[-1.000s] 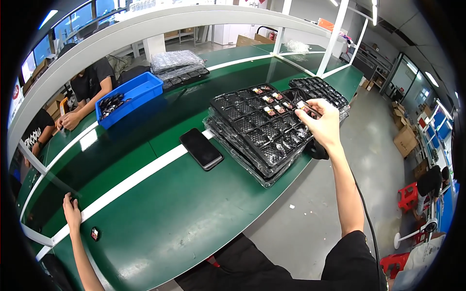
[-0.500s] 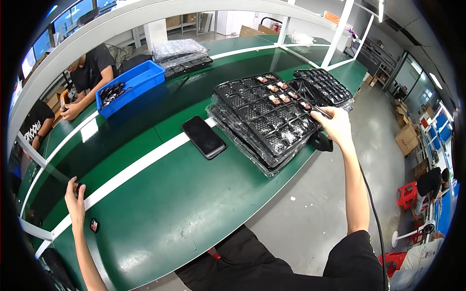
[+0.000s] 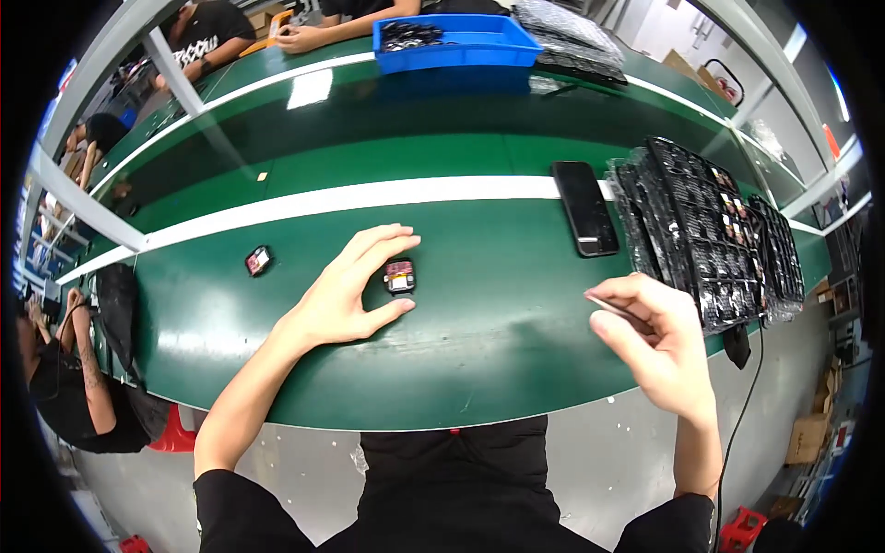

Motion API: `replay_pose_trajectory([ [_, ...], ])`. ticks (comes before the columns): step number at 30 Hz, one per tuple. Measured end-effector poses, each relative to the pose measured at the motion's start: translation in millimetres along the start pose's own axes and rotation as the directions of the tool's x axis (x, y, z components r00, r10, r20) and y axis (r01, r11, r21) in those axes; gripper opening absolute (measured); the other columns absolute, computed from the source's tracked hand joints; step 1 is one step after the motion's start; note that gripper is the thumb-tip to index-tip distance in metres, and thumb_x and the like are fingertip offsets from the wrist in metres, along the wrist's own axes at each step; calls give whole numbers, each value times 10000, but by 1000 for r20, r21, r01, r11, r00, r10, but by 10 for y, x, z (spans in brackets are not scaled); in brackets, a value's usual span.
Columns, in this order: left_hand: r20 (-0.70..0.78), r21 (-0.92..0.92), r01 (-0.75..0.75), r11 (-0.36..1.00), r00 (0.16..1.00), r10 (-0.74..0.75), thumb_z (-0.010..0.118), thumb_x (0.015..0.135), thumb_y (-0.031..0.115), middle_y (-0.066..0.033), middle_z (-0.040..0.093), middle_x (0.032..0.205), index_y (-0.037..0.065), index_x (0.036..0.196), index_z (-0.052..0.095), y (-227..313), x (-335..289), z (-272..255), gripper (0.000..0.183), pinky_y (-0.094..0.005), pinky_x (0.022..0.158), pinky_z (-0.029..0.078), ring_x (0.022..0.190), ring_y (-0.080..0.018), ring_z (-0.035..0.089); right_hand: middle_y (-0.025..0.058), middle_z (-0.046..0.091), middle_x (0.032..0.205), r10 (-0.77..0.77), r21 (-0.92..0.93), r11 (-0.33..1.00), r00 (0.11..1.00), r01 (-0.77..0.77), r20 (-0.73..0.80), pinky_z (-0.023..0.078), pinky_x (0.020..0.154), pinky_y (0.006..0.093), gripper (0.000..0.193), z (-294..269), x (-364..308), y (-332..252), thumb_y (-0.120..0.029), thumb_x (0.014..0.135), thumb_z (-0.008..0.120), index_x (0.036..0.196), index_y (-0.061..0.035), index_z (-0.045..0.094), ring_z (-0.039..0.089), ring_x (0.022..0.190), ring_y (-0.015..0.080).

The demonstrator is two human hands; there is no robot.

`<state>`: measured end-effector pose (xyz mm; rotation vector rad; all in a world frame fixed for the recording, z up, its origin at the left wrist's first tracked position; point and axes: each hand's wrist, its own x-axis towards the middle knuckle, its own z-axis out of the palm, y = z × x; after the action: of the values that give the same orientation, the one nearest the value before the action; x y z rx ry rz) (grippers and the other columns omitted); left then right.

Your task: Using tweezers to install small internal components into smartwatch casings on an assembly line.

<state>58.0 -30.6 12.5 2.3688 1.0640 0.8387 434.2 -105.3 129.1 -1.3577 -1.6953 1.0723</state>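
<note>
A small square black electronic module (image 3: pixel 399 276) with a pink-and-pale face lies on the green table. Around its left side curves my left hand (image 3: pixel 341 290), fingers and thumb spread, holding nothing; whether a finger touches the module I cannot tell. My right hand (image 3: pixel 659 341) hovers over the table right of it, thumb and fingers pinched on a thin pale stick-like object (image 3: pixel 610 306), mostly hidden by the fingers. A second, similar module (image 3: pixel 258 261) lies farther left. Beyond my right hand are stacked black compartment trays (image 3: pixel 687 221), with a few small parts in some pockets.
A black phone (image 3: pixel 585 209) lies left of the trays. Across the table stands a blue bin (image 3: pixel 461 60) of dark parts, beside wrapped trays (image 3: pixel 576 41). Grey frame posts (image 3: pixel 172 69) rise at the left. A black cable (image 3: pixel 742 405) hangs at the right. Other people sit around the table.
My view has swung left. My right hand has come away from the trays to above the table. My left hand has moved beside a module, its fingers spread.
</note>
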Motion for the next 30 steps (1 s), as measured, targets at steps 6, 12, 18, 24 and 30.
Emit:
replay_pose_trajectory([
  [6, 5, -150, 147, 978, 989, -148, 913, 877, 96, -105, 752, 1280, 80, 1544, 631, -92, -72, -57, 725, -445, 1123, 528, 1235, -305, 680, 44, 724, 863, -58, 53, 998, 971, 47, 232, 481, 692, 269, 267, 844, 755, 323, -184, 1133, 681, 1207, 61, 760, 582, 760, 58],
  [12, 40, -134, 99, 986, 995, -94, 918, 850, 86, -108, 740, 1279, 65, 1460, 692, -215, -90, -96, 650, -441, 1088, 541, 1231, -320, 669, 49, 758, 877, -64, 178, 984, 969, 21, 239, 488, 655, 260, 248, 1308, 1166, 570, -135, 1103, 715, 1255, 50, 782, 614, 733, 57],
  [18, 21, 2, 83, 997, 996, -83, 960, 819, 157, -88, 673, 1256, 50, 1358, 741, -246, -84, -82, 591, -440, 1029, 543, 1222, -320, 633, 24, 755, 844, -27, 274, 962, 986, -19, 166, 418, 561, 207, 149, 1423, 1214, 850, -39, 1038, 795, 1167, 23, 836, 587, 657, 13],
  [24, 15, -24, 83, 996, 996, -83, 940, 818, 113, -90, 657, 1259, 51, 1328, 758, -227, -46, -76, 545, -453, 1029, 532, 1207, -330, 624, 0, 692, 765, -163, 135, 980, 979, 147, 123, 332, 529, 237, 100, 1416, 1204, 845, -3, 983, 840, 1079, 15, 858, 502, 615, 4],
  [30, 45, -11, 99, 995, 994, -98, 964, 815, 192, -79, 698, 1131, 56, 1302, 766, -218, -74, -109, 542, -444, 1051, 479, 1111, -299, 653, -7, 664, 729, -152, 165, 978, 978, 128, 140, 311, 532, 246, 111, 1379, 1183, 850, 11, 957, 845, 1068, 19, 857, 472, 608, 1],
])
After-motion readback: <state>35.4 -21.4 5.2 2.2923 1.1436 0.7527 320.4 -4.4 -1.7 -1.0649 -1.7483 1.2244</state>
